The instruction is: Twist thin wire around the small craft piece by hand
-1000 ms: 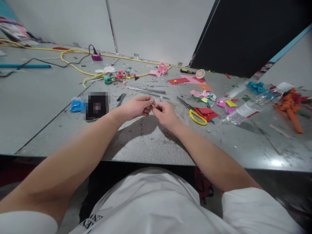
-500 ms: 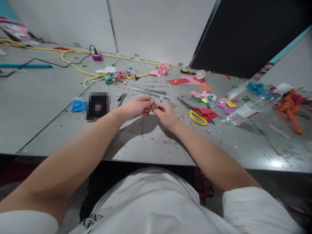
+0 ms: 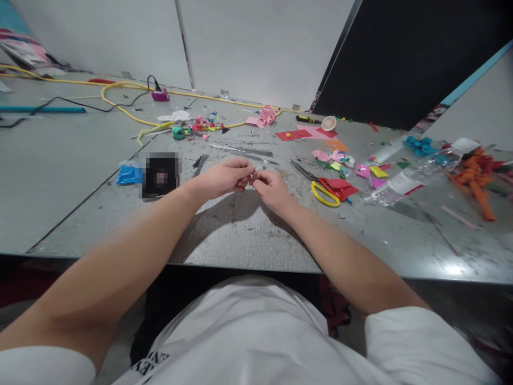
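A tiny pale scrap [image 3: 253, 176], too small to identify, sits pinched between the fingers of the left hand [image 3: 224, 178] and right hand [image 3: 271, 187] over the worktop [image 3: 240, 230]; the work looks mid-way, with scissors [image 3: 320, 187] idle nearby.

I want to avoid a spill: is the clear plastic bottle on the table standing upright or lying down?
Lying down. The clear plastic bottle rests on its side on the table, right of the yellow-handled scissors.

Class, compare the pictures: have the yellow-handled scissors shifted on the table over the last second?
No. The yellow-handled scissors lie in the same spot beside the red paper, right of the right hand; the slight offset matches the whole view shifting.
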Tool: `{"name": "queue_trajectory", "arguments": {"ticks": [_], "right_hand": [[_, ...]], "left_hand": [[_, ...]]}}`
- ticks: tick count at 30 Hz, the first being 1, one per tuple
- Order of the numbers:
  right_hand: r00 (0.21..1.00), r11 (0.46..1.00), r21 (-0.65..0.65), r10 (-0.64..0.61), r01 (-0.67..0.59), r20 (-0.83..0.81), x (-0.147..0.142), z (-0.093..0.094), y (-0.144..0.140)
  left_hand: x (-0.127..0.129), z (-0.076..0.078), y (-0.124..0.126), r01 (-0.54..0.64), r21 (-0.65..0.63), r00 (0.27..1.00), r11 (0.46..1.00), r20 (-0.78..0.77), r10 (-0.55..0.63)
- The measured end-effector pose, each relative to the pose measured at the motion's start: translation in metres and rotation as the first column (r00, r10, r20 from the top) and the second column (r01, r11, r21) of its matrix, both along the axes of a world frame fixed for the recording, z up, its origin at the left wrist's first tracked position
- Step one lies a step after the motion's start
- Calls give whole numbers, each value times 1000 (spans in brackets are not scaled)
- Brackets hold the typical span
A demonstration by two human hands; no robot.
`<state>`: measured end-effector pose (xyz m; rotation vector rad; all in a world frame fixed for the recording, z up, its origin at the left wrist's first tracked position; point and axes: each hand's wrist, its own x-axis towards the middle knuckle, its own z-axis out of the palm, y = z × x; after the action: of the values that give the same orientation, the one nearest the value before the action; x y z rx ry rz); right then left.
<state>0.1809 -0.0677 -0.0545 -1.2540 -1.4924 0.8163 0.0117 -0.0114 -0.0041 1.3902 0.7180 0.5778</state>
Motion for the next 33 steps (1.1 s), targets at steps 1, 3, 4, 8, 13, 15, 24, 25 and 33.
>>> {"name": "queue_trajectory", "arguments": {"ticks": [1,3,4,8,13,15,24,25,33], "right_hand": [[1000,1000,-2,-4,4,-1,0,0,0],[1000,1000,-11,-5,5,-4,0,-1,0],[1000,1000,-14,-2,2,-9,1,-2,0],[998,1000,-17,22,-23,-52,1,-4,1],[997,998,-51,36,-40,-75,1,-2,1],[997,998,-55,38,-42,-72,1,-1,1],[997,998,-48,41,-43,-59,-1,5,-3],[998,998,-50,43,-45,-51,-1,6,-3],[999,999,-42,35,-34,30,1,5,-4]], "left_hand": [[0,0,0,2,0,1000,1000,-5,-2],[1,0,0,-3,-6,1000,1000,-16,3],[1,0,0,-7,-10,1000,1000,-20,6],[1,1,0,-11,-13,1000,1000,-21,10],[0,1,0,-16,-28,1000,999,-20,15],[0,1,0,-7,-26,1000,1000,-13,6],[-1,2,-1,27,-16,1000,999,-14,-28],[-1,2,-1,36,-17,999,999,-10,-36],[-1,0,0,71,1,997,997,-12,-71]]}}
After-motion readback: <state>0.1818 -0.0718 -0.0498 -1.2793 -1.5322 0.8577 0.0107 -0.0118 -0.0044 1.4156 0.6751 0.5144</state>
